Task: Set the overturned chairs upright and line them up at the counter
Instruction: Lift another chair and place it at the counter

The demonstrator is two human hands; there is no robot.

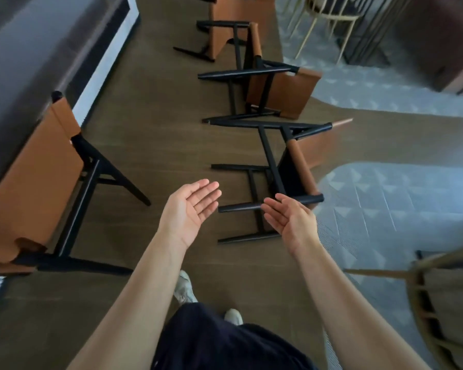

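Note:
Three brown-seated chairs with black legs lie overturned in a row on the wooden floor. The nearest overturned chair [275, 169] lies on its side, legs pointing left. Behind it lie a second one [275, 89] and a third [230, 36]. One matching chair [38, 180] stands upright against the dark counter [24, 49] at the left. My left hand [190, 209] is open, palm up, just left of the nearest chair's legs. My right hand [289, 220] is open too, its fingertips at a black leg of that chair, holding nothing.
A wooden spindle-back chair [444, 297] stands at the right edge. Thin cream metal chair legs [329, 25] and a dark cabinet stand at the back right on grey patterned tiles [385, 198]. My feet and dark trousers are below.

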